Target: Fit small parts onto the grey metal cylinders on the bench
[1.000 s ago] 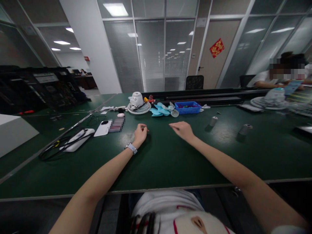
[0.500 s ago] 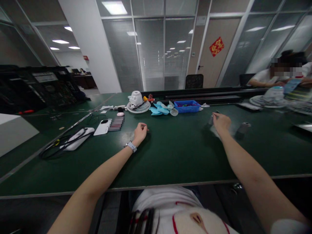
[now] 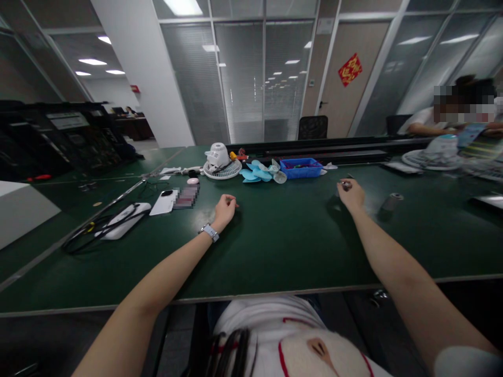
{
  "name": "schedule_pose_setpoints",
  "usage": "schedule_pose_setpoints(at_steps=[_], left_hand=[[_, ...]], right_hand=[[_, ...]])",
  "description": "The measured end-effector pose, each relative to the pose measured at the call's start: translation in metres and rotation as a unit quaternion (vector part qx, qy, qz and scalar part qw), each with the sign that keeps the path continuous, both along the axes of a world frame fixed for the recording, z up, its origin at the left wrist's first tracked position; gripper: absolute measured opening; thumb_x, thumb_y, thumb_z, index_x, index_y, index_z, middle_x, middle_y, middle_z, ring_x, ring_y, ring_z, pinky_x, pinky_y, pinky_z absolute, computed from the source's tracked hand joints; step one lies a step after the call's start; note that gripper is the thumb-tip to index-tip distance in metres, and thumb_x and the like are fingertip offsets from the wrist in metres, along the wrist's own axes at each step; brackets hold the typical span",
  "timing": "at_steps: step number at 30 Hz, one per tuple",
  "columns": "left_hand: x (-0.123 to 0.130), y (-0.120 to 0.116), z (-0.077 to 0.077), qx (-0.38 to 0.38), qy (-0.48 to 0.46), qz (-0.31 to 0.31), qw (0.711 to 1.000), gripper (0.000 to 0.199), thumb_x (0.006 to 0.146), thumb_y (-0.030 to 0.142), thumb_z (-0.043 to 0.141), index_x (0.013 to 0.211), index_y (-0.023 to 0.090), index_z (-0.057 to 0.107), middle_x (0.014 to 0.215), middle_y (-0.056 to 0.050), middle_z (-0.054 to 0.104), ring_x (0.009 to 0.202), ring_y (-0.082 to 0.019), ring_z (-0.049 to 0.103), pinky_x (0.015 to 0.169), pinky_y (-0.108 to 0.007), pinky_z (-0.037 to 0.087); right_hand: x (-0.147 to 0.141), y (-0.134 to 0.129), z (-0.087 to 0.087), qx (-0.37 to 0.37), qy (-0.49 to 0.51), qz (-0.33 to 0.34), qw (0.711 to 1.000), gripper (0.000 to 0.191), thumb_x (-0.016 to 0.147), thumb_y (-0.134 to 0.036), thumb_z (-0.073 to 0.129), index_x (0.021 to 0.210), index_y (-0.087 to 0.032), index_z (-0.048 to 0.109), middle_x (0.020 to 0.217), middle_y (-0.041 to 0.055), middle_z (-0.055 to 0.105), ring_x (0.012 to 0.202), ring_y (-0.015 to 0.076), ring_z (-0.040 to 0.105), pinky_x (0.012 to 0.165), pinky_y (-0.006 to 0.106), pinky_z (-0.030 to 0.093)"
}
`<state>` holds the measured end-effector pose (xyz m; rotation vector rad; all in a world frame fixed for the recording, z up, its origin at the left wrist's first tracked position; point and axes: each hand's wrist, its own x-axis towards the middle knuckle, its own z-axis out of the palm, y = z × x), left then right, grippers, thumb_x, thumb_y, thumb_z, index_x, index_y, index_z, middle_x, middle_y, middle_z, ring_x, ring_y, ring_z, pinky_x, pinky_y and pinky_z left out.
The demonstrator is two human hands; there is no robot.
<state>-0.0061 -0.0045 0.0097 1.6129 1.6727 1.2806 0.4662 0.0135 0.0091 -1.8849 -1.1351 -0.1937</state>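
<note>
My left hand (image 3: 225,212) rests on the green table, its fingers loosely curled, and I see nothing in them. A watch (image 3: 209,231) is on that wrist. Toward the right, my right hand (image 3: 352,196) is closed round a small metal cylinder (image 3: 346,185); only its shiny end shows, and the fingers hide most of the rest. To the right of that hand, a similar grey metal cylinder (image 3: 392,202) stands on the table. Light-blue fan blades (image 3: 256,172) and a blue basket (image 3: 301,168) with small things inside lie beyond, between the hands.
A white fan (image 3: 218,159) stands at the back. Left are a white phone (image 3: 163,203), a pink round object (image 3: 193,181) and a white device (image 3: 126,222) with black cable. A white box (image 3: 23,214) sits far left. Another person (image 3: 426,120) works at far right beside fan parts.
My right hand has shifted slightly left and turned, bringing the metal cylinder's end into view. My left hand has barely moved. The camera view has tilted a little.
</note>
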Motion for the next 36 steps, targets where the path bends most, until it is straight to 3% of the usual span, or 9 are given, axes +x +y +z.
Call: schedule_pose_setpoints(at_steps=[3,8,16,24,36], left_hand=[[-0.003,0.006,-0.002,0.003,-0.026,0.004,1.0,0.014,0.086,0.026,0.053,0.098,0.02,0.058,0.075,-0.002,0.072,0.076,-0.018,0.07,0.074,-0.028,0.049],[-0.005,0.01,-0.001,0.004,-0.061,-0.003,0.998,0.013,0.084,0.023,0.053,0.096,0.02,0.057,0.068,0.0,0.069,0.07,-0.017,0.069,0.07,-0.027,0.051],[-0.019,0.014,0.01,-0.008,-0.033,0.039,0.999,0.016,0.083,0.015,0.051,0.096,0.019,0.059,0.067,0.001,0.067,0.067,-0.016,0.068,0.069,-0.025,0.05],[-0.019,0.015,0.002,-0.003,0.057,0.01,0.998,0.017,0.083,0.019,0.053,0.098,0.022,0.061,0.073,0.0,0.071,0.075,-0.018,0.07,0.075,-0.028,0.049],[-0.016,0.009,0.006,0.004,0.053,0.009,0.999,0.015,0.082,0.018,0.053,0.094,0.022,0.062,0.071,0.0,0.071,0.072,-0.019,0.07,0.075,-0.029,0.05]], right_hand=[[0.002,0.003,-0.01,0.013,0.016,0.02,1.0,0.042,0.08,-0.035,0.065,0.121,-0.023,0.066,0.102,0.0087,0.071,0.089,0.0236,0.065,0.084,0.037,0.05],[0.002,0.007,-0.016,0.013,0.066,-0.008,0.998,0.066,0.075,-0.032,0.072,0.138,-0.022,0.054,0.108,0.0098,0.07,0.095,0.0251,0.065,0.09,0.04,0.048],[0.0,0.006,-0.012,-0.012,0.116,-0.012,0.993,0.047,0.075,-0.03,0.073,0.118,-0.012,0.066,0.106,0.0142,0.071,0.096,0.0243,0.067,0.089,0.036,0.05],[0.002,0.009,-0.009,-0.009,0.141,-0.021,0.99,0.044,0.071,-0.027,0.074,0.113,-0.014,0.07,0.101,0.0113,0.073,0.094,0.0247,0.067,0.089,0.037,0.05],[0.005,0.004,-0.007,-0.013,0.137,-0.013,0.99,0.037,0.07,-0.03,0.074,0.104,-0.016,0.074,0.093,0.009,0.074,0.084,0.0243,0.067,0.08,0.035,0.051]])
